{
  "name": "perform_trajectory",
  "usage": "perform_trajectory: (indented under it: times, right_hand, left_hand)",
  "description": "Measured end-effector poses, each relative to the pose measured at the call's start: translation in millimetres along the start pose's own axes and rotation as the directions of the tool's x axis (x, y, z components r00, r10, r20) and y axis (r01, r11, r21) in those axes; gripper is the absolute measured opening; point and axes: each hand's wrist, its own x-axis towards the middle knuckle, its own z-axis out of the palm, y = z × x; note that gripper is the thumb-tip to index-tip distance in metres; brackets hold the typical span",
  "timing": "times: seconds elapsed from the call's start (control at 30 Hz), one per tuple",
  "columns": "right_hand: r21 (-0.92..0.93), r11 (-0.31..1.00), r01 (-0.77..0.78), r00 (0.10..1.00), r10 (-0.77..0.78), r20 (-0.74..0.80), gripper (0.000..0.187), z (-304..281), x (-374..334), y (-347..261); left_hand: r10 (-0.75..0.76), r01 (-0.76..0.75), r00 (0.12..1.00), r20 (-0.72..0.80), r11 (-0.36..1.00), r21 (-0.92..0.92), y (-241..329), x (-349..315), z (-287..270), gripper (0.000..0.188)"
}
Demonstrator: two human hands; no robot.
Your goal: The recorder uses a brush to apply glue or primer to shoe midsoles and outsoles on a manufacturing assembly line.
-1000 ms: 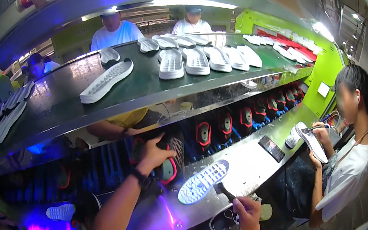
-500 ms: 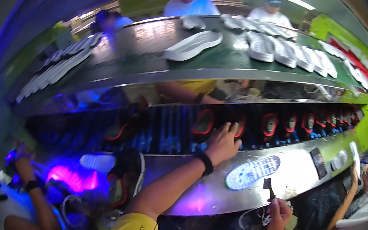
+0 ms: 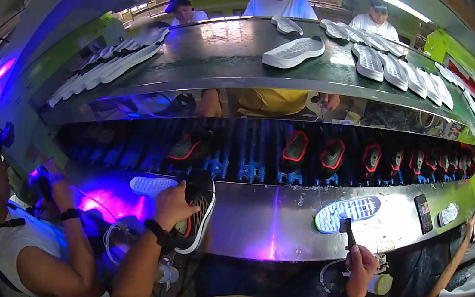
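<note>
My left hand [image 3: 174, 207] is closed on a black shoe [image 3: 202, 205] with a white sole edge, at the left end of the metal bench. The fingers lie over the shoe's upper side, and part of it is hidden behind them. Lower right, my right hand [image 3: 361, 262] pinches the handle of a small dark brush [image 3: 346, 227], bristle end up. Just beyond the brush lies a white and bluish shoe sole [image 3: 333, 217], flat on the bench. Another pale sole [image 3: 148, 186] lies beside my left hand.
Past the metal bench [image 3: 277, 216] runs a dark roller conveyor [image 3: 249, 168] carrying shoes with red-edged bottoms [image 3: 295, 146]. Above it, a green shelf [image 3: 205, 49] bears white soles. A phone [image 3: 423, 213] lies at right. A co-worker [image 3: 46, 254] sits close at left; others are opposite and right.
My left hand has moved from the shoes on the conveyor leftward to the black shoe and taken hold of it. My right hand still holds the brush. The view has shifted left.
</note>
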Motion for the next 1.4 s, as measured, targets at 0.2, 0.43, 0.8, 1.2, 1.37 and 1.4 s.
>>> perform_trajectory:
  times: [0.2, 0.43, 0.8, 1.2, 1.37, 1.4]
  right_hand:
    - [-0.031, 0.998, 0.047, 0.998, -0.048, -0.031, 0.028, -2, -8, -3]
    - [0.038, 0.994, -0.103, 0.994, 0.102, 0.022, 0.019, 11, -21, -20]
    - [0.401, 0.728, -0.556, 0.810, 0.365, 0.459, 0.029, 67, -54, -32]
    - [0.416, 0.758, -0.503, 0.842, 0.322, 0.432, 0.062, 67, -69, -5]
    - [0.335, 0.853, -0.401, 0.871, 0.241, 0.429, 0.074, 70, -68, 9]
    - [0.292, 0.883, -0.366, 0.876, 0.222, 0.428, 0.076, 72, -67, 7]
  left_hand:
    - [-0.101, -0.019, 0.979, -0.177, 0.819, -0.574, -25, -18, -2, 0.087]
    - [-0.032, 0.063, 0.997, 0.068, -0.142, -0.988, 55, -76, -54, 0.078]
    - [0.441, 0.406, 0.882, 0.165, -0.535, -0.741, 150, -95, -1, 0.064]
    - [0.559, 0.456, 0.813, 0.160, -0.442, -0.772, 143, -83, 43, 0.082]
    - [0.552, 0.406, 0.823, 0.135, -0.406, -0.819, 135, -82, 41, 0.085]
    - [0.554, 0.388, 0.824, 0.119, -0.398, -0.831, 134, -81, 40, 0.086]
